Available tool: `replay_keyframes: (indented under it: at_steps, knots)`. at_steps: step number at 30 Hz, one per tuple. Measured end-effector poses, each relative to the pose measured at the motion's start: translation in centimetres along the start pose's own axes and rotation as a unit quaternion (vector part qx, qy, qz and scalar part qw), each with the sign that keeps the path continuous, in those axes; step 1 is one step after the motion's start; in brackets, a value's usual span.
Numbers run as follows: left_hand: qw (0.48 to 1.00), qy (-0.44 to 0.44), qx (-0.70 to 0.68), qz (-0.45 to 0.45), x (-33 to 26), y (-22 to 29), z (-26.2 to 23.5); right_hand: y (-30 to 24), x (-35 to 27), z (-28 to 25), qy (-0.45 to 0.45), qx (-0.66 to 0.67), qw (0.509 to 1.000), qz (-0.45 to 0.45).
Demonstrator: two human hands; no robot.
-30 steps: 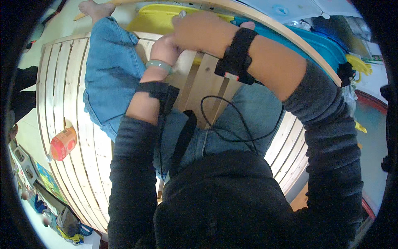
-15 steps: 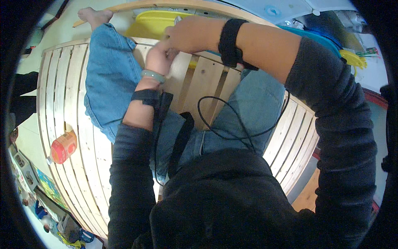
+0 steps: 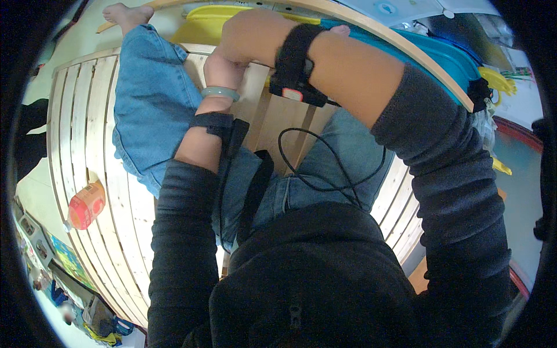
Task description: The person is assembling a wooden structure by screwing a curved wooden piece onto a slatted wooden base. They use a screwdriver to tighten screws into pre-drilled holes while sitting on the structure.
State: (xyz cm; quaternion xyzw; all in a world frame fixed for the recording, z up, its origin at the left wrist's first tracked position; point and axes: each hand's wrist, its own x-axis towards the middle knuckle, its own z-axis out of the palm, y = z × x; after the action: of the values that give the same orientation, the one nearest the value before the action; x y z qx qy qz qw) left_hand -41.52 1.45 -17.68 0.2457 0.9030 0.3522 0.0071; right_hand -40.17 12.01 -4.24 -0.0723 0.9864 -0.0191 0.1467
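My right hand is bent over above my left hand, and the two meet at the far edge of a slatted wooden bench. Both look closed, with the fingers mostly tucked out of sight; whatever they grip is hidden. A pale green bangle circles the left wrist. Black straps hold small devices on both wrists, the right device showing a small lit, red-edged face. A black cable loops over my jeans. Beyond the hands runs a long, thin wooden strip.
Past the strip stand a yellow tub and a teal tub. An orange-red bottle lies on the bench at left. Yellow gloves hang at right. My bare foot is at far left. Dark shoes stand beyond the bench.
My right forearm has swung left and its wrist has turned, bringing the device face into view. A pale grey tip seen by the right hand is now hidden. More of the wooden strip shows at right.
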Motion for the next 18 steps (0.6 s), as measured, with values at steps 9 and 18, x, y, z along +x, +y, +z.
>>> replay_keyframes:
  at_steps: [9, 18]
  knots:
    - [0.981, -0.149, -0.114, 0.050, 1.0, -1.1, -2.1, 3.4, 0.7, 0.6, -0.087, 0.019, 0.982, -0.169]
    - [0.990, -0.123, -0.068, 0.007, 1.1, 0.0, -2.3, 1.8, -1.0, -0.1, 0.010, 0.019, 0.999, 0.036]
